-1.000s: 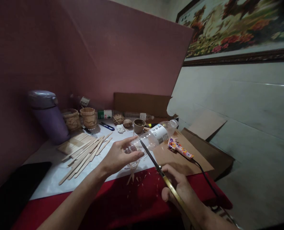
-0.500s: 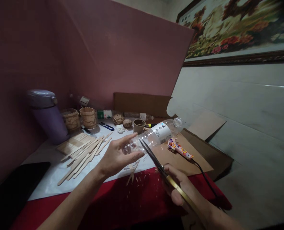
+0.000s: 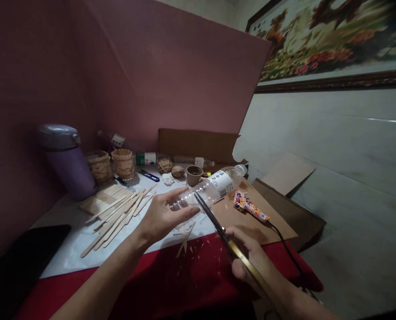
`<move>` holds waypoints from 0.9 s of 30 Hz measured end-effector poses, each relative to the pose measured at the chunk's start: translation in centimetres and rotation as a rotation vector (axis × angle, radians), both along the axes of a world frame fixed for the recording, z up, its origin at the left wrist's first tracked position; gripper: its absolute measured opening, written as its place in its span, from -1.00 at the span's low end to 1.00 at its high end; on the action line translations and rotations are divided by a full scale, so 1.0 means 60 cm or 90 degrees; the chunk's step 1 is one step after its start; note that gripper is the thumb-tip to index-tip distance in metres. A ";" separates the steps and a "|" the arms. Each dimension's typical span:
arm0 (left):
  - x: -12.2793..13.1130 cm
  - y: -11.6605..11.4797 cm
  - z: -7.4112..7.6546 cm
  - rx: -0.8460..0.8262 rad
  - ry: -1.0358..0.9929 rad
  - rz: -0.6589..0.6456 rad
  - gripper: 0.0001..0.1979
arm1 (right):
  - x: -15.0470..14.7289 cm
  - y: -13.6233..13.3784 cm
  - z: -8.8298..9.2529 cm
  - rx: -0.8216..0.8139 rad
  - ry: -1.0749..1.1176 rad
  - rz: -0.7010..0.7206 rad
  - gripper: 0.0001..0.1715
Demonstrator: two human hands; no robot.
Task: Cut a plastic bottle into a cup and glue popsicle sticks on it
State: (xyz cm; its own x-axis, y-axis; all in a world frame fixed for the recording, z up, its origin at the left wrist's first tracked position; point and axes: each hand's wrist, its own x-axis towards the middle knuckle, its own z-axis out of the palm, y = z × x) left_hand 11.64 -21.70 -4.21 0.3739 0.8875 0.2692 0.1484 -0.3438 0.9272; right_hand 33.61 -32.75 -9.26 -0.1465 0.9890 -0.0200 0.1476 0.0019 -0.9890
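Note:
My left hand (image 3: 163,217) grips the base end of a clear plastic bottle (image 3: 214,186), which lies on its side in the air with its white label and neck pointing away to the right. My right hand (image 3: 254,260) is closed on the handles of brass-coloured scissors (image 3: 218,227). Their dark blades reach up and left and meet the bottle's wall just past my left fingertips. Below the bottle, small wood chips lie on the red cloth (image 3: 191,275).
Wooden craft sticks (image 3: 118,213) lie on white paper at the left, beside a purple flask (image 3: 66,160) and two small woven cups (image 3: 123,163). A patterned glue gun (image 3: 249,206) with a black cord rests on brown cardboard (image 3: 251,222). A pink board stands behind.
The bottle's neck tipped up and then came back down a little. My right hand shifted slightly along with the scissors, whose blades stay at the bottle's wall.

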 end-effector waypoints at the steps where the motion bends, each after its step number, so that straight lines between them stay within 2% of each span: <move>1: 0.000 0.001 -0.002 -0.001 -0.001 0.001 -0.36 | -0.002 0.000 0.002 0.002 -0.017 -0.014 -0.22; 7: 0.003 0.004 -0.010 -0.013 0.004 -0.010 -0.38 | -0.013 -0.001 0.010 0.007 -0.033 -0.050 -0.14; 10: 0.005 0.001 -0.011 -0.002 0.027 0.017 -0.30 | -0.017 0.000 0.011 0.021 -0.047 -0.053 -0.19; 15: 0.007 -0.005 -0.007 0.025 0.048 0.010 -0.32 | -0.021 0.002 0.004 0.018 -0.060 -0.070 -0.27; 27: 0.007 -0.003 -0.006 0.117 0.084 0.029 -0.26 | -0.012 -0.001 0.000 0.042 -0.095 -0.078 -0.28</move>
